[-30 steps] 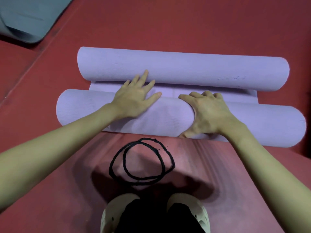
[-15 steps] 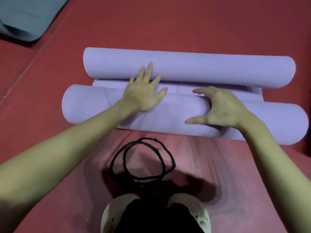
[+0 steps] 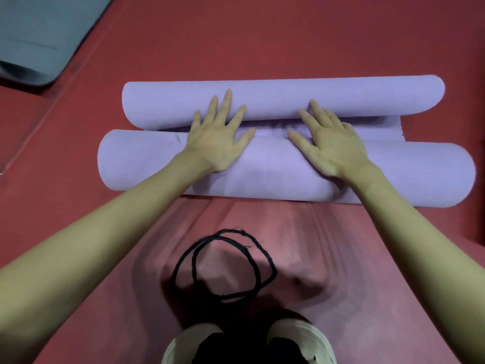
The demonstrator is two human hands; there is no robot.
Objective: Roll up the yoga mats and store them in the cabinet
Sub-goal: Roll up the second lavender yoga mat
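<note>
A purple yoga mat lies across the red floor, rolled from both ends. Its near roll (image 3: 147, 164) is the thicker one. The far roll (image 3: 367, 97) lies just behind it, with a thin strip of flat mat (image 3: 388, 130) between them. My left hand (image 3: 217, 137) presses flat on top of the near roll, and its fingertips reach the far roll. My right hand (image 3: 330, 143) lies flat beside it with fingers spread, also reaching toward the far roll. Neither hand grips anything.
A black cord loop (image 3: 225, 266) lies on the red floor (image 3: 262, 35) between the mat and my light shoes (image 3: 301, 342). A grey mat (image 3: 39, 35) sits at the far left corner. No cabinet is in view.
Both hands have slid forward over the near roll and flattened. The right hand has opened from a curled grip. The near roll has moved closer to the far roll.
</note>
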